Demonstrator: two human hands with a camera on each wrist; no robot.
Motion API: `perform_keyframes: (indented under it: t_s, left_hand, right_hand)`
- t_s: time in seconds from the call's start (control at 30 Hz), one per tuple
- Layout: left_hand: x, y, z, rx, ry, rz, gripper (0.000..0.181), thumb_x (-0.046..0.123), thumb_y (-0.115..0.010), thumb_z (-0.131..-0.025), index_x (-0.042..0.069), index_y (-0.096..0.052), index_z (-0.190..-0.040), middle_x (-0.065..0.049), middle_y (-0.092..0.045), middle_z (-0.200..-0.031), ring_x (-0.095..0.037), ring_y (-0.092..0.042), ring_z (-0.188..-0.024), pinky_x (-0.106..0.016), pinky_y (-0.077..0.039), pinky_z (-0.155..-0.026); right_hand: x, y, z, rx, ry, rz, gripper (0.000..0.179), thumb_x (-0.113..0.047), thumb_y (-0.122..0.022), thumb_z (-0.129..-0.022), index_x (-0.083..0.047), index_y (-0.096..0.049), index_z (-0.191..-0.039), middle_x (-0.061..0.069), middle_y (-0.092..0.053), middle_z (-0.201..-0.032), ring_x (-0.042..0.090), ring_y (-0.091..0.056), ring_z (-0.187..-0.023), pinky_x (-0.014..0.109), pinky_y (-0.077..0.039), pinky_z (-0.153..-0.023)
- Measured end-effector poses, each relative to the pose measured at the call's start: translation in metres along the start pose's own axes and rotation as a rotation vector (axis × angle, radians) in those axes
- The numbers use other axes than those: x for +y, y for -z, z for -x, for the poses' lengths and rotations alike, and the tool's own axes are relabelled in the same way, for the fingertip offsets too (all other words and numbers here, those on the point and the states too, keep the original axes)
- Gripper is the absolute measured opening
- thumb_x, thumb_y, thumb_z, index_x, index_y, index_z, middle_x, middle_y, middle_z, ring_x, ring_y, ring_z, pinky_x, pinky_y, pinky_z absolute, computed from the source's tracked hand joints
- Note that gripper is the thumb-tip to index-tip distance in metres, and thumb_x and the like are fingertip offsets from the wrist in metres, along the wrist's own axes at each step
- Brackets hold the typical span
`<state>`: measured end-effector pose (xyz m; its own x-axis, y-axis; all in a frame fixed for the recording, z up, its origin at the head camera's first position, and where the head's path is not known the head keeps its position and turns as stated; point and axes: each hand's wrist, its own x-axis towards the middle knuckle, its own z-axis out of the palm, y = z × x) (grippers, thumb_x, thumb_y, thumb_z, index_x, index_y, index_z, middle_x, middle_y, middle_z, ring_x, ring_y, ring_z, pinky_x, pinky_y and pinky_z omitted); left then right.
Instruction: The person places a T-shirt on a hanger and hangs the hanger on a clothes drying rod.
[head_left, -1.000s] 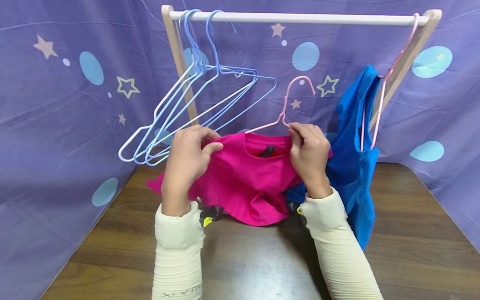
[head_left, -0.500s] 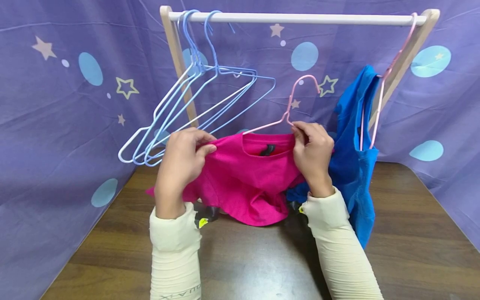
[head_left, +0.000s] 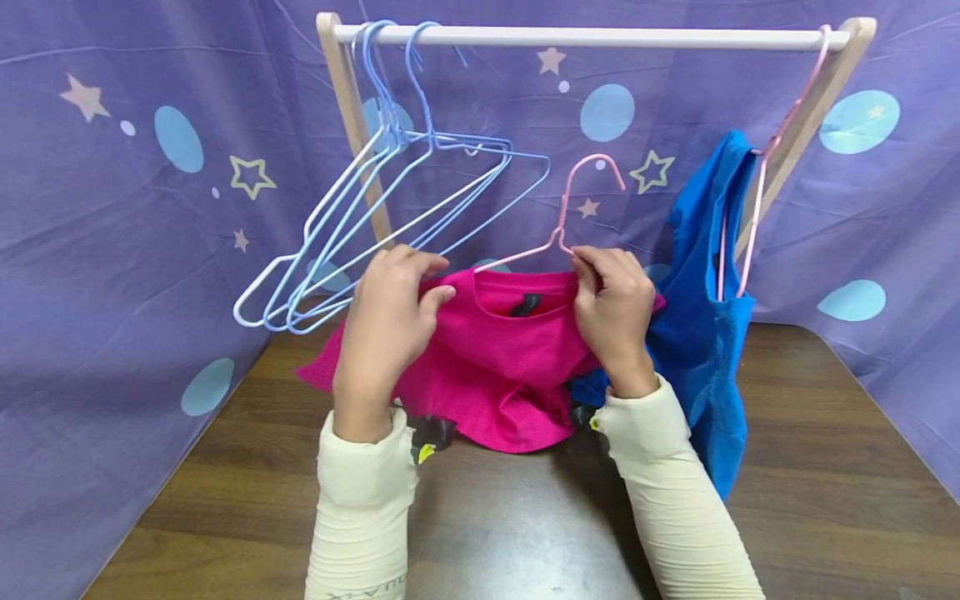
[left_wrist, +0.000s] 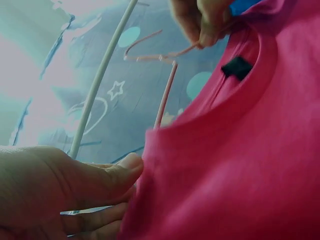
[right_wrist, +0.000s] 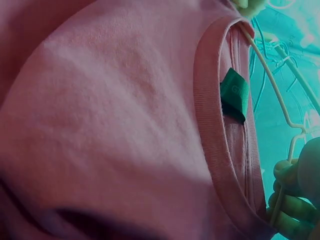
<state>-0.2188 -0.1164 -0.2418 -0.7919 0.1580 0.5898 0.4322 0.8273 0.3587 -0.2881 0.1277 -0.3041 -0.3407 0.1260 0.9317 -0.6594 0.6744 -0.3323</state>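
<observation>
A magenta T-shirt [head_left: 517, 367] with a dark neck label [head_left: 527, 305] hangs between my hands over the table. Out of its neckline rises a pink wire hanger [head_left: 561, 208], its hook up and free of the rail. My right hand [head_left: 617, 308] pinches the hanger's right arm by the collar, and in the right wrist view the thumb and fingers [right_wrist: 292, 210] close round the wire. At the shirt's left shoulder is my left hand [head_left: 390, 321], thumb and forefinger apart; in the left wrist view its thumb [left_wrist: 127, 167] reaches the cloth edge. The hanger's lower part is hidden inside the shirt.
Behind stands a rack with a white rail [head_left: 600, 37]. Several blue and white hangers [head_left: 420, 167] hang at its left end, close to my left hand. A blue garment [head_left: 705, 308] hangs on a pink hanger at the right. Wooden tabletop [head_left: 480, 533] lies below.
My left hand moved left along the shoulder, then back right, its thumb and forefinger parting. The hanger hook and my right hand swung slightly right, then back left.
</observation>
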Motion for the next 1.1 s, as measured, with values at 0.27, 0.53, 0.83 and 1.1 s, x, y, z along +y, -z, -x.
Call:
perform_keyframes:
  t_s: [0.27, 0.53, 0.83, 1.1]
  left_hand:
    - [0.01, -0.019, -0.005, 0.023, -0.067, -0.02, 0.029, 0.007, -0.078, -0.089, 0.003, -0.075, -0.118, -0.014, -0.071, -0.111, -0.035, -0.061, -0.101, -0.046, -0.049, -0.091]
    - [0.015, -0.028, -0.006, 0.071, -0.091, -0.068, 0.021, 0.005, -0.076, -0.091, 0.003, -0.078, -0.111, -0.012, -0.072, -0.1, -0.032, -0.061, -0.09, -0.042, -0.052, -0.083]
    - [0.017, -0.033, -0.007, 0.151, -0.095, -0.075, 0.013, 0.0, -0.074, -0.09, 0.005, -0.08, -0.1, -0.009, -0.072, -0.089, -0.03, -0.063, -0.082, -0.043, -0.054, -0.074]
    - [0.018, -0.031, -0.006, 0.148, -0.067, -0.077, 0.012, -0.001, -0.075, -0.089, 0.004, -0.079, -0.099, -0.009, -0.073, -0.091, -0.031, -0.063, -0.083, -0.044, -0.053, -0.075]
  right_hand:
    - [-0.005, -0.003, 0.003, 0.001, 0.027, -0.011, 0.012, -0.009, -0.07, -0.097, -0.001, -0.079, -0.097, 0.013, -0.075, -0.086, 0.033, -0.064, -0.078, 0.044, -0.049, -0.07]
    - [-0.011, -0.007, 0.006, 0.003, 0.048, -0.027, 0.012, -0.01, -0.071, -0.096, -0.002, -0.079, -0.096, 0.012, -0.074, -0.085, 0.033, -0.064, -0.078, 0.044, -0.05, -0.07]
    - [-0.017, -0.012, 0.009, -0.015, 0.108, -0.056, 0.012, -0.009, -0.07, -0.097, -0.001, -0.079, -0.098, 0.013, -0.074, -0.089, 0.033, -0.065, -0.082, 0.044, -0.052, -0.074]
    - [-0.016, -0.014, 0.009, -0.03, 0.117, -0.115, 0.012, -0.005, -0.07, -0.095, 0.0, -0.078, -0.102, 0.014, -0.075, -0.096, 0.034, -0.065, -0.087, 0.042, -0.052, -0.081]
